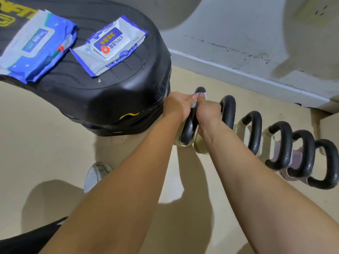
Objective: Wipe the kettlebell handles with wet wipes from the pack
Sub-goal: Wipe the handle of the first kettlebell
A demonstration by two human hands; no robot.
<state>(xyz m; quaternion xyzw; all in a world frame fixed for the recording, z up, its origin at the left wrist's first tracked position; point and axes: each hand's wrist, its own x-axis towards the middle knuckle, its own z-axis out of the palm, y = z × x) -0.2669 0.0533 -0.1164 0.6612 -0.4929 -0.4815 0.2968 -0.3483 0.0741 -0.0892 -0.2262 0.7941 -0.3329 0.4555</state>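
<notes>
A: What's the kettlebell handle (189, 126) like?
B: A thick, glossy black loop on a cream body. It stands on the floor (45, 143), just right of the black padded bench (110, 99).
A: Its direction?
B: Upright, long axis near to far. The left hand (177, 105) and right hand (208, 109) pinch a wet wipe (196, 99) round its far top.

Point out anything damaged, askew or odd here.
The wall is scuffed, with dark marks and patchy paint above the skirting. The black pad looks wrinkled and taped at its end. The kettlebells stand in a neat row.
</notes>
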